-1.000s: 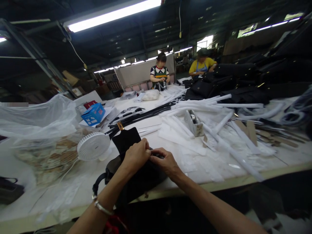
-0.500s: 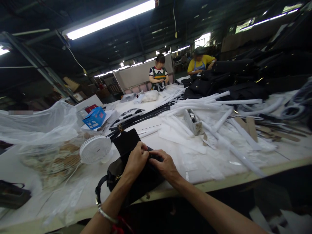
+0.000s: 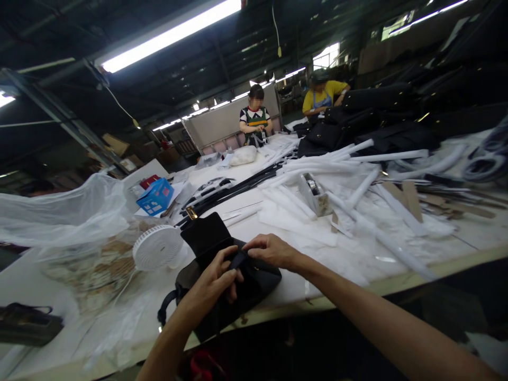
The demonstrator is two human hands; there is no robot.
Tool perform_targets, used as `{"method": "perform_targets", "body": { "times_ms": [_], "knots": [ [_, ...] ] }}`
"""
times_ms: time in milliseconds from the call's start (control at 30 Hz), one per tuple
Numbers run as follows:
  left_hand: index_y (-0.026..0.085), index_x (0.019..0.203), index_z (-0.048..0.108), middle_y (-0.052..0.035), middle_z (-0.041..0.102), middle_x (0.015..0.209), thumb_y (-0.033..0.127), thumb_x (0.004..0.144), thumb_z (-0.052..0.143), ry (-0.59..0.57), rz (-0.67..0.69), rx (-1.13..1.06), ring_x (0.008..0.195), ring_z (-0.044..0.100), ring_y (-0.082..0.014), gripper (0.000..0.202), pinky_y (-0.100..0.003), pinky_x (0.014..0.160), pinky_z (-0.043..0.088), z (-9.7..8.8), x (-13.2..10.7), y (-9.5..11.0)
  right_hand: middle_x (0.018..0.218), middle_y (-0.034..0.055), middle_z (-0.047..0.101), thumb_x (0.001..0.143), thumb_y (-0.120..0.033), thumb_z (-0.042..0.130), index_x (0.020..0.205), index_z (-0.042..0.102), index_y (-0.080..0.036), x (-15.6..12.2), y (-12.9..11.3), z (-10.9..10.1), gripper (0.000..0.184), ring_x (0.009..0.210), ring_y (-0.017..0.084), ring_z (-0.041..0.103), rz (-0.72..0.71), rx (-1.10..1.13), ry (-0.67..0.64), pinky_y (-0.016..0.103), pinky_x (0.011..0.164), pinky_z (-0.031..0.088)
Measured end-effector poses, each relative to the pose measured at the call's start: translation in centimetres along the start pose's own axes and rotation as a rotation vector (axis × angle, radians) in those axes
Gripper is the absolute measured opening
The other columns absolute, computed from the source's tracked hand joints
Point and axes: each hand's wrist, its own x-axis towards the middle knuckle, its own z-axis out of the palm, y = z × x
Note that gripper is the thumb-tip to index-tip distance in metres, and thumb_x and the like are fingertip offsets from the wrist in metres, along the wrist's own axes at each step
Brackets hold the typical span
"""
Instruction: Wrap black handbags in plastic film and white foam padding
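Observation:
A black handbag [image 3: 254,286] lies at the near edge of the white worktable [image 3: 341,296], its flap [image 3: 206,233] thrown open toward the far side. My left hand [image 3: 212,286] rests on the bag's top with its fingers curled round a black part at the opening. My right hand [image 3: 272,250] comes in from the right and pinches the same opening from above. The bag's black handle [image 3: 164,309] hangs off to the left.
A small white fan [image 3: 157,247] stands just left of the bag, beside a clear plastic bag [image 3: 79,211]. White foam tubes [image 3: 369,174], black straps [image 3: 234,188], a tape dispenser [image 3: 315,193] and a blue box [image 3: 155,196] lie beyond. Two people work at the far end.
Both hands were pinched together at the bag's opening; now my left hand has slid down onto the bag and my right sits farther right. The view has tilted slightly.

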Motion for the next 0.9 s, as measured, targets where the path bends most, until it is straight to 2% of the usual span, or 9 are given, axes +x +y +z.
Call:
{"method": "perform_targets", "body": {
  "times_ms": [133, 267, 367, 500, 700, 800, 900],
  "knots": [
    [0.018, 0.144, 0.027, -0.0053, 0.064, 0.091, 0.041, 0.087, 0.064, 0.029, -0.03, -0.164, 0.065, 0.06, -0.0142, 0.072, -0.029, 0.062, 0.05, -0.4, -1.8, -0.4, 0.087, 0.0011, 0.075, 0.073, -0.031, 0.068, 0.092, 0.078, -0.022, 0.4, -0.9, -0.6, 0.023, 0.087, 0.023, 0.067, 0.075, 0.053, -0.09, 0.034, 0.082, 0.05],
    [0.018, 0.147, 0.025, -0.0173, 0.069, 0.106, 0.049, 0.095, 0.05, 0.033, -0.08, -0.432, 0.086, 0.069, -0.0236, 0.066, -0.041, 0.081, 0.053, -1.6, -3.4, -1.4, 0.089, 0.0022, 0.075, 0.073, -0.035, 0.069, 0.095, 0.076, -0.02, 0.5, -1.6, -1.4, 0.028, 0.088, 0.023, 0.066, 0.134, 0.01, -0.153, 0.036, 0.085, 0.049],
    [0.017, 0.147, 0.027, -0.0201, 0.07, 0.107, 0.054, 0.095, 0.045, 0.032, -0.116, -0.572, 0.089, 0.071, -0.0282, 0.066, -0.048, 0.084, 0.052, -2.1, -4.4, -2.0, 0.094, 0.0028, 0.074, 0.075, -0.04, 0.069, 0.099, 0.076, -0.02, 0.7, -1.5, -1.8, 0.032, 0.093, 0.024, 0.065, 0.138, -0.042, -0.191, 0.038, 0.09, 0.047],
    [0.017, 0.146, 0.03, -0.0214, 0.07, 0.107, 0.057, 0.095, 0.042, -0.032, -0.088, -0.651, 0.092, 0.071, -0.0294, 0.065, -0.049, 0.084, 0.052, -2.2, -5.2, -2.3, 0.1, 0.0042, 0.074, 0.076, -0.049, 0.07, 0.102, 0.075, -0.021, 0.7, -1.5, -1.8, 0.038, 0.098, 0.025, 0.064, 0.177, -0.132, -0.234, 0.039, 0.095, 0.045],
    [0.018, 0.142, 0.035, -0.0209, 0.07, 0.107, 0.06, 0.094, 0.041, -0.095, -0.009, -0.679, 0.092, 0.07, -0.031, 0.065, -0.043, 0.073, 0.054, -2.6, -7.4, -3.2, 0.105, 0.0091, 0.074, 0.069, -0.065, 0.071, 0.1, 0.076, -0.022, 0.6, -2.7, -1.4, 0.053, 0.107, 0.033, 0.062, 0.214, -0.295, -0.178, 0.045, 0.101, 0.044],
    [0.018, 0.141, 0.037, -0.0186, 0.071, 0.103, 0.061, 0.094, 0.04, -0.086, 0.003, -0.682, 0.088, 0.071, -0.0283, 0.064, -0.037, 0.07, 0.053, -3.0, -9.3, -4.3, 0.11, 0.0102, 0.073, 0.068, -0.068, 0.07, 0.102, 0.076, -0.023, 0.5, -2.7, -1.4, 0.057, 0.112, 0.035, 0.061, 0.211, -0.361, -0.163, 0.047, 0.104, 0.043],
    [0.019, 0.138, 0.043, -0.016, 0.071, 0.102, 0.062, 0.093, 0.04, -0.029, -0.034, -0.683, 0.084, 0.071, -0.0226, 0.062, -0.03, 0.068, 0.051, -3.5, -11.4, -5.9, 0.116, 0.0097, 0.071, 0.069, -0.066, 0.07, 0.105, 0.076, -0.025, 0.4, -2.5, -1.6, 0.056, 0.117, 0.036, 0.059, 0.213, -0.388, -0.147, 0.048, 0.108, 0.04]
  ]
}}
